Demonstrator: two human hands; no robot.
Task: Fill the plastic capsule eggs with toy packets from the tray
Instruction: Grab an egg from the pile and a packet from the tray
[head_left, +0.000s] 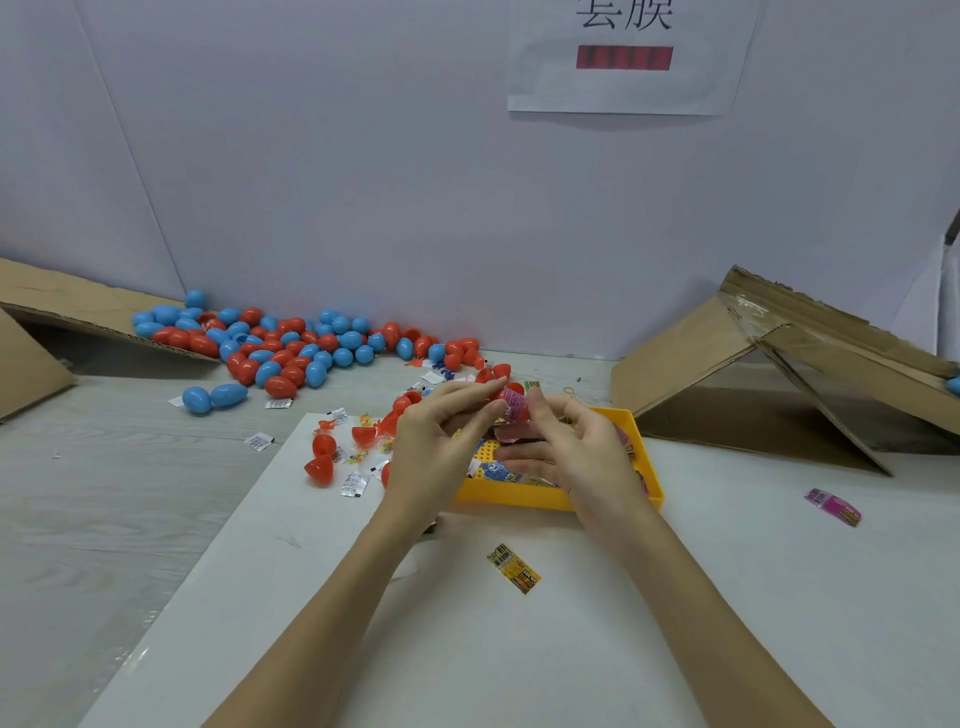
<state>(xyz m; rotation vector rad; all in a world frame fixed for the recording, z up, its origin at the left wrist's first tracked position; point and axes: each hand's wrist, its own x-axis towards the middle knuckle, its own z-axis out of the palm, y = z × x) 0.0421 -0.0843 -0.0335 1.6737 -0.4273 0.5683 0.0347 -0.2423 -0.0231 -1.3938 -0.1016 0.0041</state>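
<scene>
Both hands meet above the yellow tray (524, 496), which holds several toy packets. My left hand (441, 441) pinches a red capsule egg half (517, 391), mostly hidden behind the fingers. My right hand (566, 447) holds a pink toy packet (514, 404) with thumb and fingers against the opening of that half. Open red egg halves (322, 457) and small white packets lie just left of the tray.
A pile of closed red and blue eggs (291, 343) lies at the back left. Tilted cardboard boxes stand at far left (31, 332) and right (769, 374). A yellow packet (514, 568) and a pink packet (832, 506) lie loose on the white sheet.
</scene>
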